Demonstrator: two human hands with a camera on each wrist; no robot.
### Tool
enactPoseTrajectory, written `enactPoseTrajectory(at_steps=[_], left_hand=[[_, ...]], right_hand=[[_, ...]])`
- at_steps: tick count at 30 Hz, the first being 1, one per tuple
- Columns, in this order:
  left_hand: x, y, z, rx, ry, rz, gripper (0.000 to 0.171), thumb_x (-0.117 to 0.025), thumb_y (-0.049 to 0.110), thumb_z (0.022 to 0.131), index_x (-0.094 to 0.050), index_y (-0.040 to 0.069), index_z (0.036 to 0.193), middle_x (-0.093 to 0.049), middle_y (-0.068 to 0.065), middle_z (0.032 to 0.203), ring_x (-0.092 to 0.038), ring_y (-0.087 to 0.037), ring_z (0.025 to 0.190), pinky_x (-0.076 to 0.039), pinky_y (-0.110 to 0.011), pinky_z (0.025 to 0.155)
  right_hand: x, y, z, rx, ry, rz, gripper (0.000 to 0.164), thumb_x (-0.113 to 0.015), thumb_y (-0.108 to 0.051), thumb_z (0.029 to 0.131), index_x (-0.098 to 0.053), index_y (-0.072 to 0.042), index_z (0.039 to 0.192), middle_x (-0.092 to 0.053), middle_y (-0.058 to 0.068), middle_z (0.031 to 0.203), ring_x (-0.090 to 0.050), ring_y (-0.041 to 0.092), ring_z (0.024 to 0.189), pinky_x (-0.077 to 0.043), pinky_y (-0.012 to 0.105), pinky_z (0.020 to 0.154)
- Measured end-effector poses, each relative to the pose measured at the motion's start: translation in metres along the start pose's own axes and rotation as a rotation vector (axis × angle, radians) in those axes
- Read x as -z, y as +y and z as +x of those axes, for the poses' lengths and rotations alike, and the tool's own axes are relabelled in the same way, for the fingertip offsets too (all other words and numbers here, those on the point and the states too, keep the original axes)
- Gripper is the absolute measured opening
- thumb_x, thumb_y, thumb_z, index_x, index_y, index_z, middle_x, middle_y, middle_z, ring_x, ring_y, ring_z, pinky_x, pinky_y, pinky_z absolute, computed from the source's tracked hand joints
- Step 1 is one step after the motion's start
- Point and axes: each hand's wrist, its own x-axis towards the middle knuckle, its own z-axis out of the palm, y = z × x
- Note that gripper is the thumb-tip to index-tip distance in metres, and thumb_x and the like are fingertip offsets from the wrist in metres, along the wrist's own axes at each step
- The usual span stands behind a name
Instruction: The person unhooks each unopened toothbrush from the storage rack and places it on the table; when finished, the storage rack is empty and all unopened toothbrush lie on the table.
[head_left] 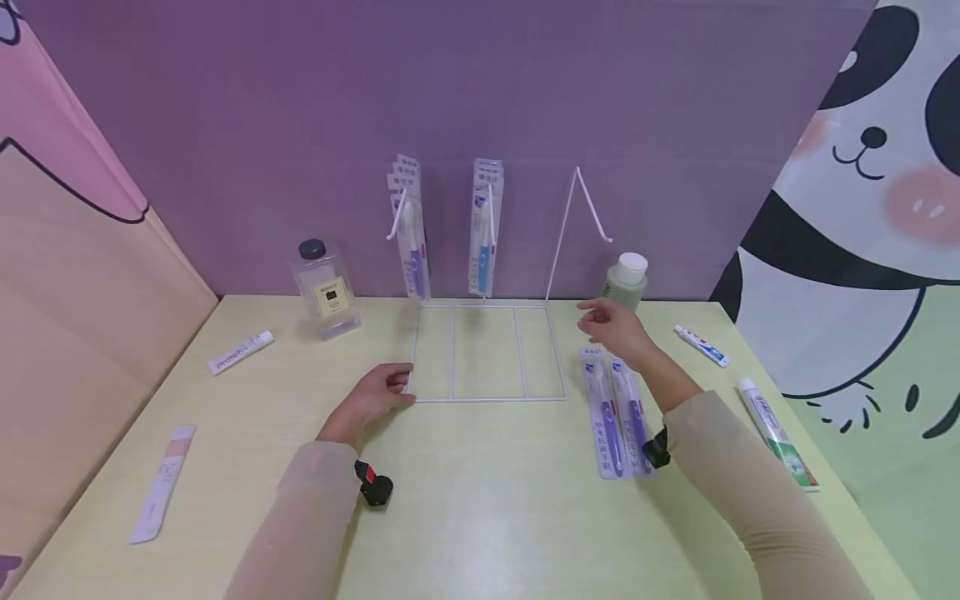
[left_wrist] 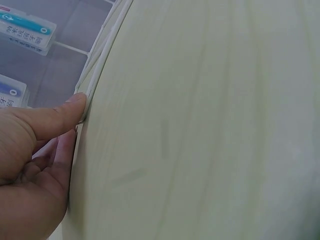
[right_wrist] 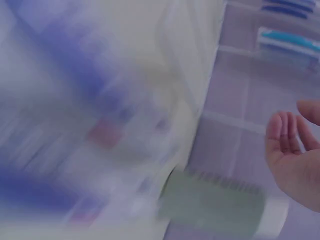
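Note:
A white wire display rack stands on the table. My left hand pinches its front left corner; the left wrist view shows thumb and fingers on the wire. Several packaged purple toothbrushes hang on the left hook. A packaged blue toothbrush hangs from the middle one, and the right hook bears nothing. My right hand is raised in front of the green bottle, fingers loosely bent, holding nothing. Below it lie two packaged purple toothbrushes, blurred in the right wrist view.
On the left are a clear bottle with a black cap, a small white tube and a flat white-and-pink packet. Two toothpaste tubes lie on the right, a small one and a larger one. A purple backdrop closes the rear.

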Motion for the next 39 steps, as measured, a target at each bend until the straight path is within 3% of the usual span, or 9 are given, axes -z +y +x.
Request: enactPoseTrajectory(at_steps=[4,8,13,17,30,39], left_hand=[[-0.001,-0.001,0.0,0.008,0.008,-0.003,0.058,-0.068,-0.001,0.078,-0.045,0.0,0.13,-0.048,-0.015,0.117,-0.044,-0.025,0.106,-0.038,-0.036,0.092],[-0.001,-0.003,0.001,0.014,0.017,-0.02,0.058,-0.068,-0.002,0.077,-0.045,0.002,0.13,-0.049,-0.014,0.117,-0.044,-0.024,0.106,-0.037,-0.034,0.092],[-0.001,-0.003,0.003,0.006,0.016,-0.017,0.058,-0.068,-0.003,0.077,-0.045,0.001,0.13,-0.048,-0.015,0.119,-0.044,-0.025,0.106,-0.038,-0.035,0.092],[0.0,-0.003,0.003,0.008,0.009,-0.02,0.058,-0.067,-0.003,0.078,-0.044,0.0,0.131,-0.048,-0.016,0.12,-0.045,-0.025,0.107,-0.038,-0.035,0.092],[-0.002,-0.003,0.001,0.015,0.008,-0.026,0.059,-0.069,-0.002,0.077,-0.045,0.001,0.131,-0.048,-0.016,0.12,-0.045,-0.026,0.108,-0.038,-0.035,0.093],[-0.001,-0.002,0.002,-0.003,0.012,-0.018,0.059,-0.069,-0.002,0.077,-0.044,0.0,0.131,-0.048,-0.017,0.12,-0.045,-0.027,0.108,-0.038,-0.036,0.093]], right_hand=[[-0.029,-0.031,0.027,0.112,0.101,0.033,0.033,-0.06,-0.006,0.086,-0.053,0.004,0.116,-0.059,0.016,0.1,-0.056,0.023,0.09,-0.049,0.028,0.073],[-0.052,-0.062,0.051,0.197,0.187,0.095,0.033,-0.062,-0.005,0.084,-0.055,-0.001,0.115,-0.06,0.013,0.1,-0.057,0.022,0.092,-0.047,0.027,0.076],[-0.069,-0.091,0.077,0.265,0.281,0.164,0.035,-0.063,-0.008,0.084,-0.053,-0.008,0.118,-0.059,0.006,0.102,-0.054,0.016,0.094,-0.046,0.025,0.079],[-0.076,-0.106,0.09,0.294,0.317,0.199,0.036,-0.062,-0.005,0.084,-0.051,-0.007,0.119,-0.059,0.009,0.103,-0.055,0.017,0.094,-0.046,0.025,0.08],[-0.089,-0.117,0.1,0.334,0.38,0.227,0.028,-0.058,-0.004,0.087,-0.054,-0.006,0.115,-0.06,0.008,0.098,-0.056,0.017,0.088,-0.046,0.023,0.078],[-0.072,-0.116,0.084,0.352,0.345,0.261,0.035,-0.057,-0.003,0.087,-0.05,-0.008,0.12,-0.057,0.009,0.1,-0.053,0.019,0.088,-0.047,0.028,0.075]])
